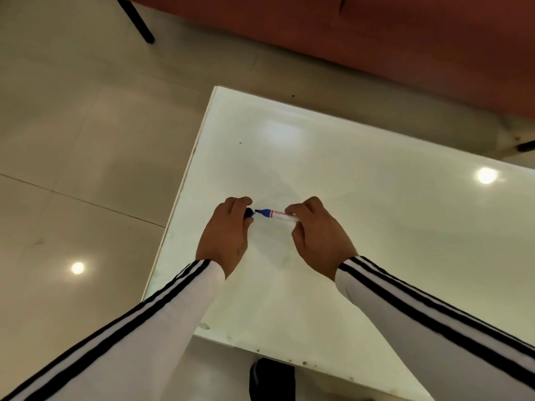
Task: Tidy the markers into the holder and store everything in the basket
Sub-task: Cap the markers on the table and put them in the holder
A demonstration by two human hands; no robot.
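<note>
- Nearest me, two white sleeves (130, 337) with black stripes reached in from the bottom corners, and a dark object (272, 377) I could not identify sat on the floor below the table's near edge.
- The white table (376, 227) filled the right of my view.
- My left hand (228, 230) had its fingers curled round a blue cap (248, 212).
- My right hand (318, 235) pinched the white barrel of the marker (276, 214), which lay level over the table near its left edge, blue nib pointing left at the cap; whether the two touched, I could not tell.
- Farther off lay the pale tiled floor (86, 125), a red-brown sofa (376, 39) and one black leg (136, 20).
</note>
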